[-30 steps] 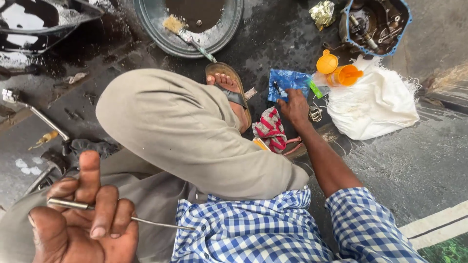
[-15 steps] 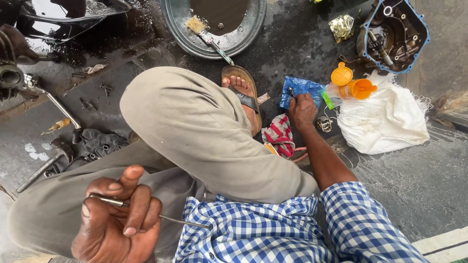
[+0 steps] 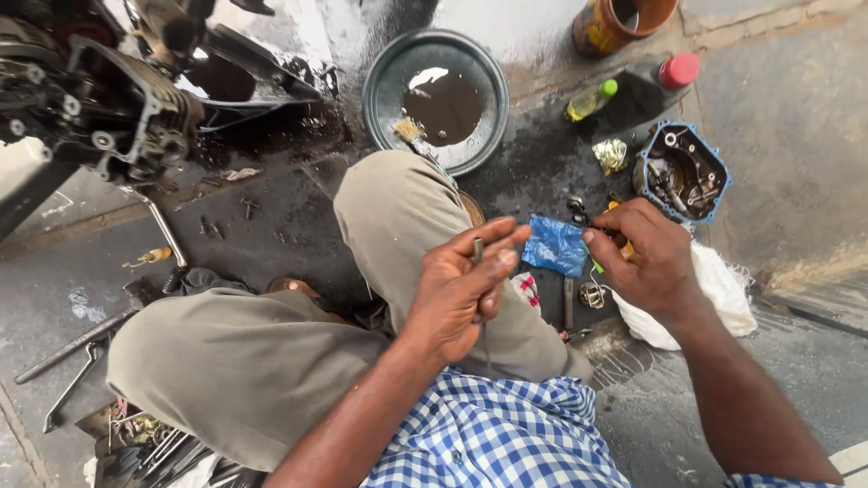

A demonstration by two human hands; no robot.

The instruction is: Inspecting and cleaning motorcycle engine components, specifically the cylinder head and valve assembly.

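Observation:
My left hand (image 3: 466, 285) is raised in front of my knees and is closed around a thin metal rod (image 3: 476, 250), whose end sticks up between thumb and fingers. My right hand (image 3: 644, 258) hovers to the right with its fingers curled. Its fingertips are beside a blue plastic bag (image 3: 556, 244) lying on the ground. Whether it pinches a small part is hidden by the fingers. Small metal parts (image 3: 592, 294) lie under that hand. My khaki-trousered knees (image 3: 398, 217) fill the middle of the view.
A round metal basin (image 3: 384, 95) with dark oil and a brush stands ahead. A motorcycle engine (image 3: 99, 99) is at top left. A blue-rimmed engine cover (image 3: 680, 172), two bottles (image 3: 592, 99), a white cloth (image 3: 719, 289) and wrenches (image 3: 68, 366) lie around on the oily floor.
My left hand with the rod has risen from the lower left to the centre. My right hand has lifted off the parts by the blue bag. The view has tilted up toward the engine.

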